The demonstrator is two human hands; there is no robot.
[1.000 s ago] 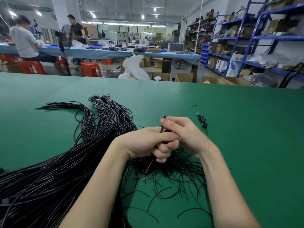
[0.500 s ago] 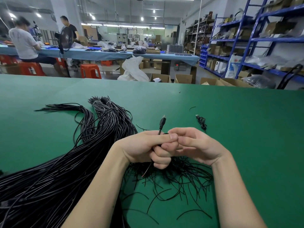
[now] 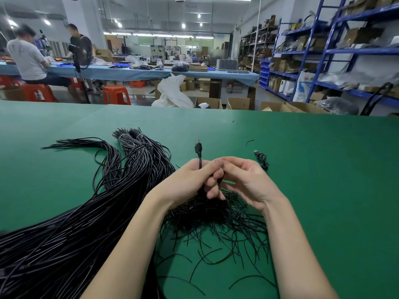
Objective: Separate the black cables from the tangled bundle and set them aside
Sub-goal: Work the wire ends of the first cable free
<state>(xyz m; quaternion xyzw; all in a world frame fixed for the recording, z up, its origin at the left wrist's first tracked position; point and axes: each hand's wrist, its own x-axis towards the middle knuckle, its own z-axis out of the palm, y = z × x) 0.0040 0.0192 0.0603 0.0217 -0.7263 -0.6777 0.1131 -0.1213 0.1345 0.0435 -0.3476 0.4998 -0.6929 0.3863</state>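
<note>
Both of my bare hands meet at the middle of the green table [image 3: 323,169], just above a tangled pile of short black cable pieces. To the far left, a big bundle of long black cables [image 3: 75,223] sweeps from the near left corner up toward the middle of the table, its far ends splaying into several tufts; it lies just beside my left forearm. My left hand [image 3: 190,180] has its fingers curled around 1 thin black cable [image 3: 200,160], which rises out of the fist and ends in a black plug [image 3: 198,146] pointing away from me. My right hand [image 3: 248,182] sits against the left, fingers bent and loosely parted, their tips touching the left fingers; I cannot tell whether it is pinching the cable. Under and in front of both hands, the tangled pile [image 3: 216,214] spreads out, loose strands trailing toward me between my forearms. To the right, apart from the pile, 1 small coiled black cable with a plug [image 3: 262,159] lies alone on the table, with a short stray black strand [image 3: 250,142] just beyond it.
</note>
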